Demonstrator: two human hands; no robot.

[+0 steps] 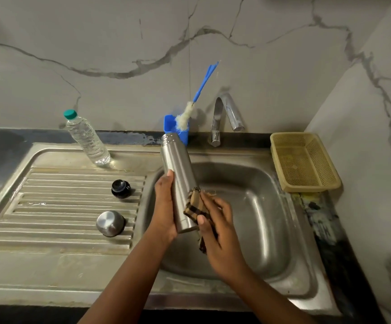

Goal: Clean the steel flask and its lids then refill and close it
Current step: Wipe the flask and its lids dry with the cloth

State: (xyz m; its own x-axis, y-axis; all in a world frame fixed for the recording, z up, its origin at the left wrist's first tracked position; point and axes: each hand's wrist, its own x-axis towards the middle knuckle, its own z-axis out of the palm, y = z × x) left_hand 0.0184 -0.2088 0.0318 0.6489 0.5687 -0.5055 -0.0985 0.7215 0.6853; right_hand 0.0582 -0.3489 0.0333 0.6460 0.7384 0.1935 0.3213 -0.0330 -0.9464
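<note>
Over basin's left edge: steel flask [177, 176], open, tilted.
Left hand [165, 211]: fingers wrapped round flask.
Right hand [218, 226]: pinches checked cloth [194, 208] against flask base.
Drainboard [49, 230]: black inner lid [120, 188], steel cap [110, 223], apart, mid-ridges.
Basin [260, 218]: roomy right.

Sink unit: basin [260, 218] at right, ribbed drainboard [73, 206] at left. On drainboard: inner lid [120, 188] behind outer cap [110, 223]; water bottle [85, 138] at back edge. Tap [222, 118] and brush holder [178, 129] behind basin; basket [304, 161] at basin's right edge. Flask [178, 181] over basin's left rim.
</note>
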